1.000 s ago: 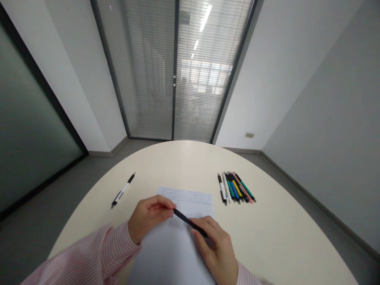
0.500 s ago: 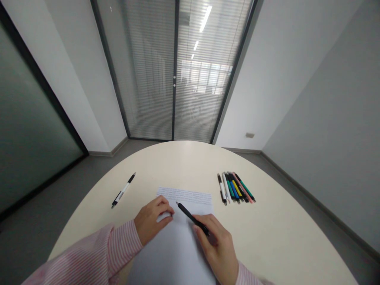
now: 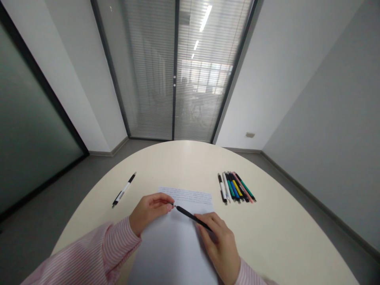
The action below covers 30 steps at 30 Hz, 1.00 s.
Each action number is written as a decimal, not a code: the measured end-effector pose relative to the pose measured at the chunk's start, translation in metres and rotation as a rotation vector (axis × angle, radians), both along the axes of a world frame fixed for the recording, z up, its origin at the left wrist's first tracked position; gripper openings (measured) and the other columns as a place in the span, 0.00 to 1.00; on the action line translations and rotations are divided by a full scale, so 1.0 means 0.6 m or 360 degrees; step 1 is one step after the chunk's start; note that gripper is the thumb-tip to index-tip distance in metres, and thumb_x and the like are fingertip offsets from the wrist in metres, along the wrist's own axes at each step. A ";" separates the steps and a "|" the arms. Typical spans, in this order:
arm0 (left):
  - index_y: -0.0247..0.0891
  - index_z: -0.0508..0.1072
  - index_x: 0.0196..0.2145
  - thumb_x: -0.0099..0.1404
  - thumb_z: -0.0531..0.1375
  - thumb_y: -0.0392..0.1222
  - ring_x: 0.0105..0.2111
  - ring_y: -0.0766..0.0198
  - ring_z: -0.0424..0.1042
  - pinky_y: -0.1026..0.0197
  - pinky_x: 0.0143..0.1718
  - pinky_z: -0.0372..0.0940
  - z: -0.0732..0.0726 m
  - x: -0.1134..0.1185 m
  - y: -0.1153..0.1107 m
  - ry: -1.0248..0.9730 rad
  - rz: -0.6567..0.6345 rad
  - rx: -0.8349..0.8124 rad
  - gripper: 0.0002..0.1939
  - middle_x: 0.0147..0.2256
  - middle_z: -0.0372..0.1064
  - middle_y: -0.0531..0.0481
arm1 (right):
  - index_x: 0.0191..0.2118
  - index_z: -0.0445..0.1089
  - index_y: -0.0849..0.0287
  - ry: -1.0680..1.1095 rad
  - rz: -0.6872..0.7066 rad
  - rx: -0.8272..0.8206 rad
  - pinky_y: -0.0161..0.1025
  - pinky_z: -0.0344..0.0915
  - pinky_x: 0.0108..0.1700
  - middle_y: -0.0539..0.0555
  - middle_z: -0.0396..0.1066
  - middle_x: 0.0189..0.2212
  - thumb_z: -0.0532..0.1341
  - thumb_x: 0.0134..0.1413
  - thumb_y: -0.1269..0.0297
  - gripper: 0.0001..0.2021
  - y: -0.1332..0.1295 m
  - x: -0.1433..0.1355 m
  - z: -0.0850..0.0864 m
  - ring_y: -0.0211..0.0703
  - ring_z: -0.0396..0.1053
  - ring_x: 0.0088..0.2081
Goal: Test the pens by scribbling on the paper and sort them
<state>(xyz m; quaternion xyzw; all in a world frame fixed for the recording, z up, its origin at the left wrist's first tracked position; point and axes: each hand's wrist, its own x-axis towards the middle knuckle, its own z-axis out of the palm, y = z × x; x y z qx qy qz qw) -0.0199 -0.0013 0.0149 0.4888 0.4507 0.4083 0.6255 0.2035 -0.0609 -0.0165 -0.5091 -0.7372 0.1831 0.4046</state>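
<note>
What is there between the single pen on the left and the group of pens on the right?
In the head view, the written end of the paper lies between the single pen and the group of pens, with table on both sides.

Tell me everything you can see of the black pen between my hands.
The black pen is slim and straight, with a dark barrel that looks like plastic and a narrow, silvery tip. It slants above the sheet of paper, tip toward the left hand. The thumb and fingers of the right hand grip the barrel near its other end, hiding part of it. The left fingertips are right by the tip; whether they touch it is too small to tell.
</note>
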 end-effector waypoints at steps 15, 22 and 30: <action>0.32 0.76 0.32 0.51 0.64 0.41 0.33 0.59 0.75 0.63 0.36 0.69 -0.012 0.000 -0.005 0.0333 -0.0132 0.0297 0.11 0.31 0.76 0.45 | 0.49 0.68 0.53 -0.0303 0.0017 0.0335 0.43 0.65 0.40 0.54 0.71 0.36 0.54 0.59 0.72 0.15 0.001 0.008 0.001 0.45 0.68 0.38; 0.33 0.76 0.31 0.50 0.66 0.42 0.33 0.58 0.76 0.62 0.37 0.70 -0.013 0.002 -0.008 0.0323 -0.0134 0.0249 0.11 0.31 0.77 0.45 | 0.41 0.67 0.55 -0.0221 -0.0005 0.0208 0.41 0.66 0.38 0.53 0.71 0.33 0.53 0.61 0.66 0.07 0.009 0.011 0.006 0.45 0.69 0.36; 0.33 0.75 0.27 0.45 0.69 0.41 0.30 0.60 0.75 0.62 0.34 0.69 -0.010 0.008 -0.014 0.0211 -0.0099 0.0142 0.12 0.28 0.76 0.46 | 0.42 0.63 0.57 -0.0068 0.0173 0.0014 0.36 0.66 0.37 0.52 0.69 0.33 0.54 0.59 0.65 0.06 0.014 0.011 0.018 0.42 0.68 0.35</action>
